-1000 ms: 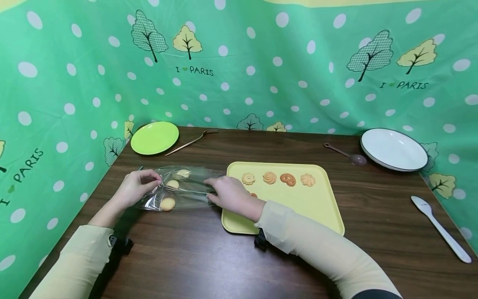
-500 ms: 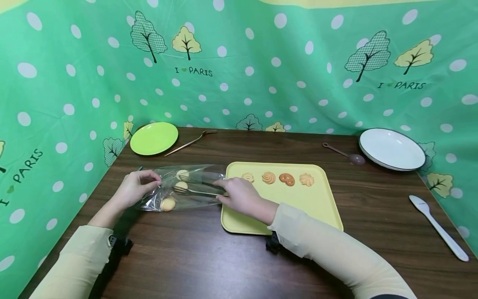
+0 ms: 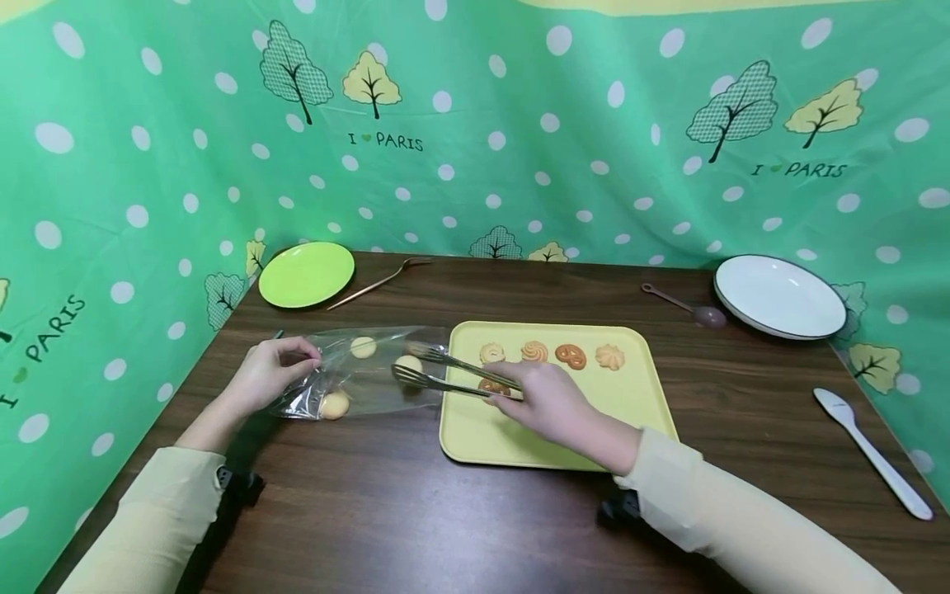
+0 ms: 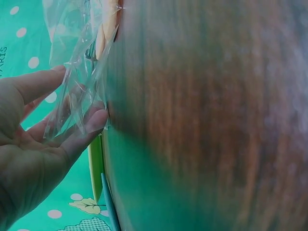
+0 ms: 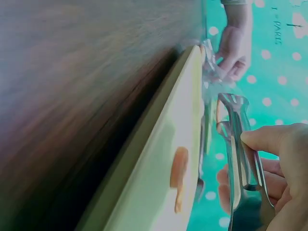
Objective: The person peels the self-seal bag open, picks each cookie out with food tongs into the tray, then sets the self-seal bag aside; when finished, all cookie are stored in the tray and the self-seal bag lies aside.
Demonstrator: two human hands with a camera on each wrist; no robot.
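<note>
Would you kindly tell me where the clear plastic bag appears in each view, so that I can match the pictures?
Head: left of centre, the clear plastic bag spans from the left hand toward the yellow tray.
Left wrist: upper left, the clear plastic bag at the fingers.
Right wrist: upper right of centre, partly visible.
Shared landmark: the left hand, seen at the bag in all three.

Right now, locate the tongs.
In the head view, the right hand holds the tongs over the left edge of the yellow tray, tips at the clear bag.
</note>
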